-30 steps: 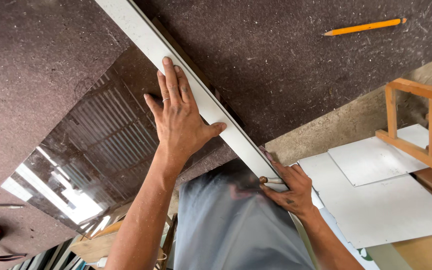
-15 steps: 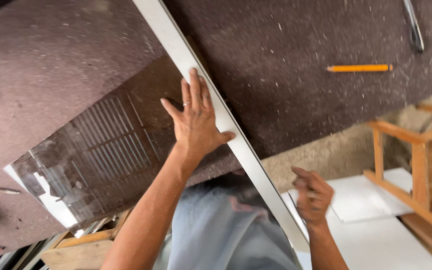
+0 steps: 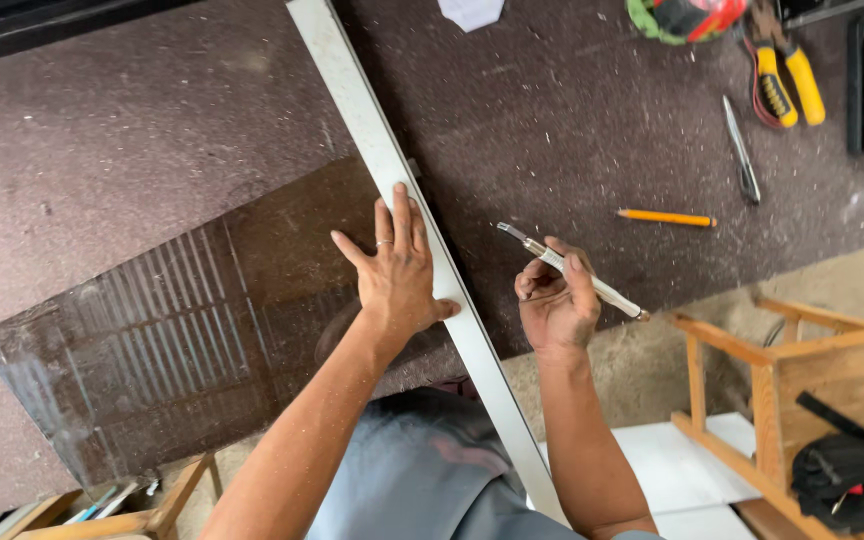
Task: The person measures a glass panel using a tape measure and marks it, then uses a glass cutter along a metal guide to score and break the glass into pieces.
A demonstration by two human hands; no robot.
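Head view: dusty brown worktable, wooden stool beside it.

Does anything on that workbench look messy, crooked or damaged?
Nothing looks broken. The glass sheet lies askew and its near corner overhangs the table edge. The table is speckled with pale debris. The left hand pins the straightedge; the right hand holds a slim cutter.

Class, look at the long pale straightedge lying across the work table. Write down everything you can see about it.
The long, flat, off-white straightedge looks like painted metal, scuffed and dusty. It lies flat and runs diagonally from the table's far edge towards the person, passing over the table's near edge. It rests along the right edge of a dark, reflective glass sheet on the speckled brown table top. The left hand presses on it, fingers spread. The right hand, holding a slim metal tool, does not touch it.
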